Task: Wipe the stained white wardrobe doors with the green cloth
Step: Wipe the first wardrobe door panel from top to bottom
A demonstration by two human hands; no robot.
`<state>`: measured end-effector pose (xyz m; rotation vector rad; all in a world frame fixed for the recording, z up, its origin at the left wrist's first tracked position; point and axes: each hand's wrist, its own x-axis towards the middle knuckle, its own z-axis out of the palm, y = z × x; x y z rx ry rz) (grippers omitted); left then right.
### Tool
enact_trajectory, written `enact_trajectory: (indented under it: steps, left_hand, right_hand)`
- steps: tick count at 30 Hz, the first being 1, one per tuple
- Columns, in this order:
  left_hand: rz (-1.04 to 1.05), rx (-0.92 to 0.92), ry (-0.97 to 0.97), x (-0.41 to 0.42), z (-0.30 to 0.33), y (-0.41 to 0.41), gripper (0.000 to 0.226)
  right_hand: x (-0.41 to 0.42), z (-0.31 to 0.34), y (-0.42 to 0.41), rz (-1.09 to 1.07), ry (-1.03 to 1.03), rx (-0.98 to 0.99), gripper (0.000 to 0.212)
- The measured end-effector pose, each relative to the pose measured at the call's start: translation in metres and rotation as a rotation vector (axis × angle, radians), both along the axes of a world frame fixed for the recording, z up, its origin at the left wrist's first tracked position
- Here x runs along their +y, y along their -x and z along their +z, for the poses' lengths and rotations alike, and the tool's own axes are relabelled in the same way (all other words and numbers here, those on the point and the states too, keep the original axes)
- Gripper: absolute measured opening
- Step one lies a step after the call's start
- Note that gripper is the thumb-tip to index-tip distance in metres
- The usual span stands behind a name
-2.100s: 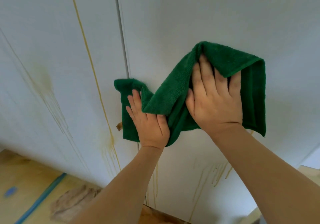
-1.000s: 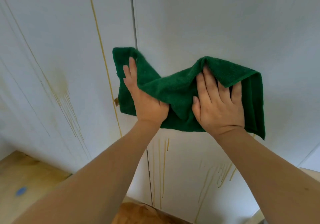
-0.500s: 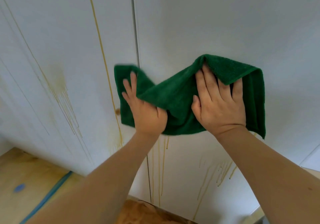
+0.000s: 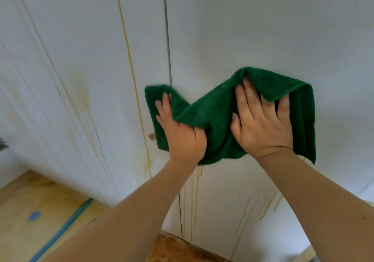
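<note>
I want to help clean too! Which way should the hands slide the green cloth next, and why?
Probably straight down. Both the left hand and right hand press the green cloth flat against the wardrobe doors, and yellow drip streaks run just below its lower edge, not yet wiped.

1. Wardrobe doors (image 4: 242, 29), above green cloth (image 4: 212, 112): flat open surface, free passage.
2. Small brown nub (image 4: 151, 136), just left of cloth: protrudes from door.
3. Left hand (image 4: 182, 138), right hand (image 4: 263, 124), forearms: block centre and lower panel.
</note>
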<state>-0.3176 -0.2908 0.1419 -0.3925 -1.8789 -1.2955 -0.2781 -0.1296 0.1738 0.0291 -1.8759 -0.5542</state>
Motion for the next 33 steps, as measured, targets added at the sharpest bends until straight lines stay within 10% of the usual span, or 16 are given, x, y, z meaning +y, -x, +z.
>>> enact_trajectory:
  steps: [4,11,19,26,33]
  left_hand:
    - [0.039,0.119,0.036,-0.003,0.017,0.016,0.072]
    - [0.086,-0.207,0.100,0.008,-0.082,-0.001,0.060]
    - [0.186,0.168,0.194,0.002,0.044,0.038,0.070]
    - [0.225,-0.171,0.029,0.054,0.022,0.007,0.077]
    - [0.164,0.073,-0.004,0.087,0.023,-0.026,0.056]
  right_hand:
    - [0.001,0.000,0.000,-0.008,-0.005,-0.004,0.059]
    - [0.003,-0.001,0.001,-0.002,-0.017,0.007,0.056]
    - [0.002,0.002,-0.003,0.014,-0.010,-0.009,0.057]
    - [0.055,0.004,-0.033,0.049,-0.140,-0.065,0.054]
    - [0.110,0.009,-0.069,0.026,-0.109,-0.073,0.055]
